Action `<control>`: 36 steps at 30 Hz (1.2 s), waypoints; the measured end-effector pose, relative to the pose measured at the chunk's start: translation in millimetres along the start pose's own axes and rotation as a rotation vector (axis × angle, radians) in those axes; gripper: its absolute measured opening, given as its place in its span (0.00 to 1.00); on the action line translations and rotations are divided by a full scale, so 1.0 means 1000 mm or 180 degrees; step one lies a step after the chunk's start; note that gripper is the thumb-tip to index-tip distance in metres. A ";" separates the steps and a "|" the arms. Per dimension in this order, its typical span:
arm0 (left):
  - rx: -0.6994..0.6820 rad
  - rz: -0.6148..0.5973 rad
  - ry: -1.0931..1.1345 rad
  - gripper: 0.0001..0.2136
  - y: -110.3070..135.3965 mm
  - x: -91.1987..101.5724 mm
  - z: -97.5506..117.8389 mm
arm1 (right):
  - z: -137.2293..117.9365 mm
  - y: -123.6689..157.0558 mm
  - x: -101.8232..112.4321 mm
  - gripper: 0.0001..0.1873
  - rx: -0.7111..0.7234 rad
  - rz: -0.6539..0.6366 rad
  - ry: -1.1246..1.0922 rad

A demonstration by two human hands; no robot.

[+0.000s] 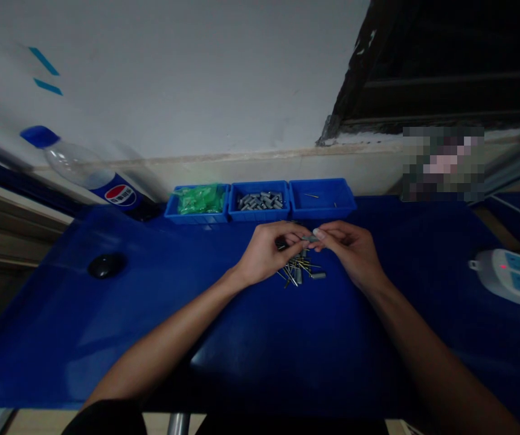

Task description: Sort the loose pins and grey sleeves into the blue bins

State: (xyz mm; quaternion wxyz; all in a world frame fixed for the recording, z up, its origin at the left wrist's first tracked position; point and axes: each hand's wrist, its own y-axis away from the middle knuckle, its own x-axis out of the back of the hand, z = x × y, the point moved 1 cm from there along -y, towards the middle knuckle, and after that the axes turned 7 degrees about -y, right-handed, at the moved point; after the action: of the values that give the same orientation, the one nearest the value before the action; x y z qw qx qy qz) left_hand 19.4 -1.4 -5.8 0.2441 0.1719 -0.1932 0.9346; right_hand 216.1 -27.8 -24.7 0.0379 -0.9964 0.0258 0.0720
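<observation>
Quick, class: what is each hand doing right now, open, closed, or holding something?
Left hand: closed, pinching one end of a small grey sleeve.
Right hand: closed, pinching the other end of the same small grey sleeve.

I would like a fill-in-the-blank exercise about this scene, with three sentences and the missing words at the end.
1. The left hand and the right hand meet over a small pile of pins and together pinch one small ____ piece.
2. At the back of the blue table stand ____ blue bins in a row.
3. The left bin holds ____ parts, the middle bin grey ones.

Missing words: grey; three; green
</observation>
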 end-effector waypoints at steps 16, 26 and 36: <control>0.0414 0.1842 0.0054 0.10 -0.010 0.027 -0.029 | -0.003 -0.002 0.047 0.05 0.0379 -0.2083 0.2535; 0.0148 0.0588 -0.0148 0.05 -0.004 0.007 -0.010 | 0.005 -0.006 0.038 0.06 0.0638 -0.0961 0.2583; 0.0310 0.0209 0.0052 0.09 -0.002 0.001 -0.011 | -0.002 0.001 0.012 0.07 0.0555 -0.0104 0.0933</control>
State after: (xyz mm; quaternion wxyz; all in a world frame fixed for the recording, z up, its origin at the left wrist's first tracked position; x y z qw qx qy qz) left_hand 17.2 5.3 -14.4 0.2061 0.1695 -0.1511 0.9518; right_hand 228.2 -30.0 -24.5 0.1212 -0.9894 0.0210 -0.0771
